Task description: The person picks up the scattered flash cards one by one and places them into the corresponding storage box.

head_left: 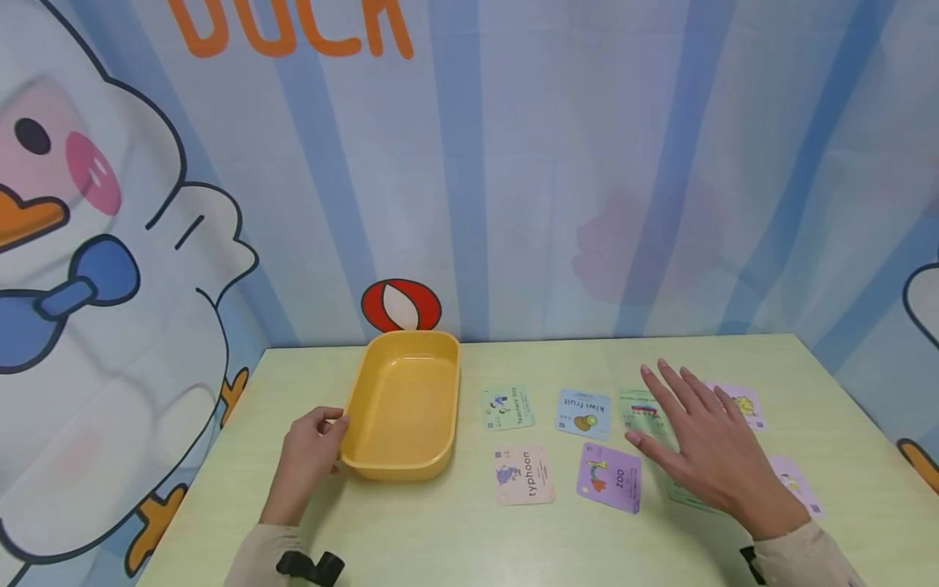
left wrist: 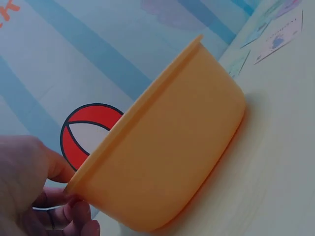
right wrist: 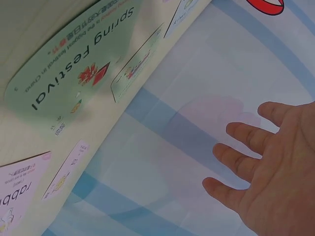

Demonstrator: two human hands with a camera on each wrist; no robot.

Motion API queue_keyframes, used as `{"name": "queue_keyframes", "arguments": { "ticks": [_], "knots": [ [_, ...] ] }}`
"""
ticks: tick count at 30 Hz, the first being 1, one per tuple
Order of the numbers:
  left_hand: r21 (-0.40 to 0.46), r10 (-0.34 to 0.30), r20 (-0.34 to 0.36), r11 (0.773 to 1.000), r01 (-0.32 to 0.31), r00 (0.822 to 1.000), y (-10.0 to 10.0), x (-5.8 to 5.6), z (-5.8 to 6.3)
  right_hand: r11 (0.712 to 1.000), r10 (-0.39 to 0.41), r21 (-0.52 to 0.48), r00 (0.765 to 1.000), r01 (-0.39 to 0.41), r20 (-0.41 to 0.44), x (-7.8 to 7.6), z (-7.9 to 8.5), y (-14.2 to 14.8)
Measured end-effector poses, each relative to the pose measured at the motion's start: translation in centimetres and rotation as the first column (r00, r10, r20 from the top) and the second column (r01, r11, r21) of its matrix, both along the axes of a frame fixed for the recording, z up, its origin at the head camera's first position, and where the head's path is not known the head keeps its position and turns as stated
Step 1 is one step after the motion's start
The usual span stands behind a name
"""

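My left hand (head_left: 311,452) pinches the left rim of a yellow plastic tray (head_left: 403,399), thumb on the rim and fingers curled beneath it in the left wrist view. The tray stands on the table, with nothing inside. Over the cards at the right, my right hand (head_left: 704,444) hovers palm down, fingers spread and holding nothing. Under it lie a green Spring Festival card (right wrist: 81,69) and another green card (head_left: 645,412), both partly covered in the head view. To its left is a purple zoo card (head_left: 609,477).
Between tray and right hand lie a green Teachers' Day card (head_left: 508,408), a blue kiwi fruit card (head_left: 583,413) and a pink typhoon card (head_left: 523,475). Two pinkish-purple cards, one a rabbit card (right wrist: 22,189), lie farther right. A printed duck curtain (head_left: 528,163) hangs behind the table.
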State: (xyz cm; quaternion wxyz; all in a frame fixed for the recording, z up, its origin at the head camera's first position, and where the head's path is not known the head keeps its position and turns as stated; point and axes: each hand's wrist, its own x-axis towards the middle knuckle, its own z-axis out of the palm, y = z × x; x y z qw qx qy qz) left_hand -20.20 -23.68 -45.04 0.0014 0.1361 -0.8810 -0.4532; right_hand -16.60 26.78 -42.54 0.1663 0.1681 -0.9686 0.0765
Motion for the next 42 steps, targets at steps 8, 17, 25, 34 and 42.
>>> {"name": "queue_keyframes", "arguments": {
  "ticks": [8, 17, 25, 34, 42],
  "knots": [
    [0.111, 0.038, 0.039, 0.993, -0.042, 0.998, -0.1, 0.1, 0.0, 1.0, -0.009, -0.002, 1.0, 0.009, 0.02, 0.0, -0.2, 0.6],
    [0.193, 0.059, 0.056, 0.979, -0.069, 0.997, -0.3, 0.3, 0.1, 0.999, -0.012, -0.038, 0.998, 0.015, 0.065, 0.0, -0.2, 1.6],
    [0.203, 0.056, 0.054, 0.977, -0.066, 0.997, -0.2, 0.1, 0.0, 0.991, -0.038, -0.124, 0.99, 0.054, 0.134, 0.2, 0.3, 2.8],
    [0.212, 0.058, 0.06, 0.975, -0.069, 0.997, -0.2, 0.0, -0.1, 0.983, -0.096, -0.135, 0.98, 0.12, 0.175, 0.7, 0.2, 4.3],
    [0.225, 0.065, 0.068, 0.971, -0.078, 0.996, -0.1, 0.0, 0.0, 0.986, -0.107, -0.112, 0.983, 0.124, 0.147, 0.7, 0.2, 5.7]
  ]
}}
